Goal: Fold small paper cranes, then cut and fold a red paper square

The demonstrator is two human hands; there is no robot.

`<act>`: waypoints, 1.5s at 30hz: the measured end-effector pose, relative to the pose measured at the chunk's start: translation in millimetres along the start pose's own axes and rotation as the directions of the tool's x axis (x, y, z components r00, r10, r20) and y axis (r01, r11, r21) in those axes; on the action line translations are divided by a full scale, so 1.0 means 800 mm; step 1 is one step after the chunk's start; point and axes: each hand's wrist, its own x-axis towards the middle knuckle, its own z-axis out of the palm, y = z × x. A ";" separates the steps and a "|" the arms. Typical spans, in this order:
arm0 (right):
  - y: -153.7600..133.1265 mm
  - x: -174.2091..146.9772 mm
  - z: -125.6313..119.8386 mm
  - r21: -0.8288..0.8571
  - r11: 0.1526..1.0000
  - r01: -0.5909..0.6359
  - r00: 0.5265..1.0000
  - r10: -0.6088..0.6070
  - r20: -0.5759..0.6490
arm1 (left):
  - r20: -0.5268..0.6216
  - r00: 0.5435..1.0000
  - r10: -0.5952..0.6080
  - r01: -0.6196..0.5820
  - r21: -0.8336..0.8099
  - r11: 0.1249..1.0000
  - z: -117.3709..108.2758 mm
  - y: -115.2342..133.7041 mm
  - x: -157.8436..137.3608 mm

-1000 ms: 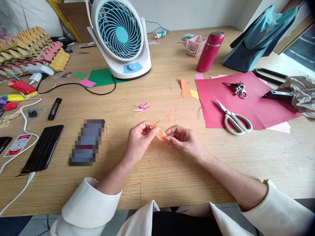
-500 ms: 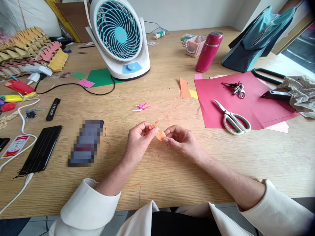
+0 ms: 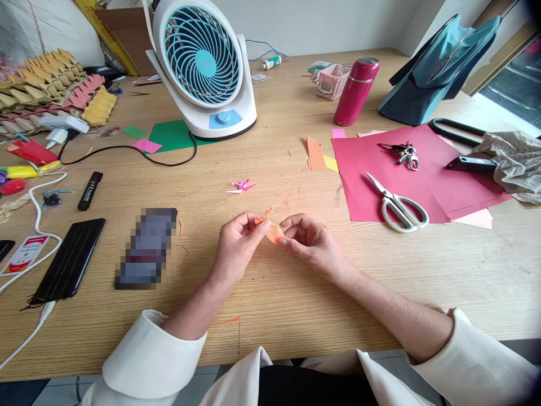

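A small piece of folded orange paper (image 3: 274, 233) is held just above the wooden table, between my two hands. My left hand (image 3: 240, 239) pinches its left end with thumb and forefinger. At the right end, my right hand (image 3: 310, 243) grips the paper's edge between thumb and fingertips. A thin twisted orange bit sticks up from the top of the paper. Beyond my hands lies a small pink folded-paper figure (image 3: 242, 185) with pointed ends. Part of the orange paper is hidden under my left fingers.
White-handled scissors (image 3: 403, 210) and keys (image 3: 408, 155) lie on red paper (image 3: 359, 186) at right. A fan (image 3: 207, 67) stands at the back, a pink flask (image 3: 357, 91) right of it. A phone (image 3: 147, 248), a black power bank (image 3: 70, 259) and a marker (image 3: 89, 190) are at left.
The view has shifted very slightly. Both hands keep the same grip on the orange paper, with hardly any movement.
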 end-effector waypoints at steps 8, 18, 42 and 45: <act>0.001 0.000 0.000 0.025 1.000 0.011 1.000 -0.010 -0.010 | -0.005 0.999 -0.043 0.043 -0.020 0.999 0.001 0.002 -0.001; -0.011 -0.006 0.002 -0.021 0.998 0.061 0.997 -0.062 -0.051 | 0.005 0.998 -0.068 0.068 -0.136 0.988 0.003 0.002 -0.002; -0.018 -0.006 -0.005 -0.277 0.957 -0.083 0.996 0.087 0.001 | 0.053 0.989 -0.140 0.148 -0.178 0.973 -0.008 0.004 0.005; -0.017 -0.006 -0.003 -0.285 0.957 -0.053 0.997 0.065 0.034 | 0.059 0.990 -0.125 0.133 -0.167 0.977 -0.006 0.005 0.004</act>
